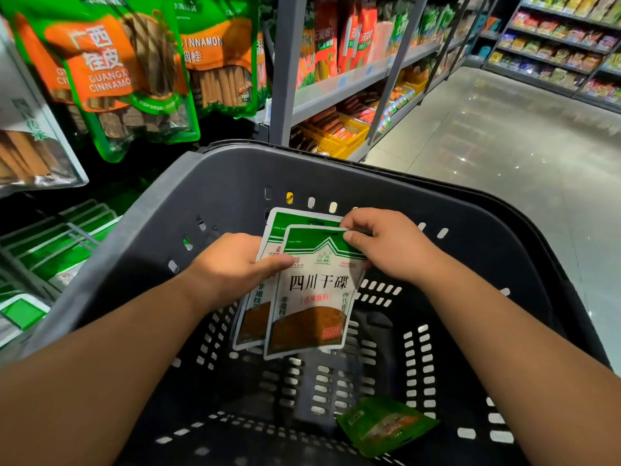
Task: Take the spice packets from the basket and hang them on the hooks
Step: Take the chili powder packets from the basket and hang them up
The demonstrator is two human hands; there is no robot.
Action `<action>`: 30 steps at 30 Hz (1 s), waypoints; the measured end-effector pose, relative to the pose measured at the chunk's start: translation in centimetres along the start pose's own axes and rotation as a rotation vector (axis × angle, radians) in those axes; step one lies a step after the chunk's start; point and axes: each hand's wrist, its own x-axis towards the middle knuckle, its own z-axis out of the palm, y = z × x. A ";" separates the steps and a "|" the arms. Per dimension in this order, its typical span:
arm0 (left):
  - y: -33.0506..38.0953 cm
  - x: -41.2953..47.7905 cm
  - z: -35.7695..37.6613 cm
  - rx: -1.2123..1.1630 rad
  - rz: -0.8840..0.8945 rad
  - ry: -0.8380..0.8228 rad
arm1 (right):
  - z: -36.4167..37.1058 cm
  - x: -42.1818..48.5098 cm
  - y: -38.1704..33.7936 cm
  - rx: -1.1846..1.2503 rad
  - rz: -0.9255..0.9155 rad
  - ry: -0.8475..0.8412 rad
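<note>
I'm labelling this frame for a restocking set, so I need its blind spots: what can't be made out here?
Head view only:
- Rear packet: print mostly covered by the front packet and the left hand.
- Front packet's top corner: under fingers of the right hand.
- Hooks: hidden behind the hanging cinnamon packets.
- Green packet on the basket floor: label blurred and dim.

Bare forearms point(117, 348), bare left hand point(232, 264), right hand point(386, 247), short-trimmed nails
</note>
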 end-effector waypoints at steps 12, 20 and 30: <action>0.1 -0.3 -0.1 -0.088 0.027 -0.033 | 0.4 0.1 -0.8 0.176 0.013 0.071; -0.3 0.0 0.5 0.015 0.002 -0.078 | 1.0 -0.2 0.3 0.234 0.107 -0.056; 0.0 -0.2 0.6 0.131 0.030 -0.085 | 3.3 -3.7 6.2 0.124 0.568 -0.615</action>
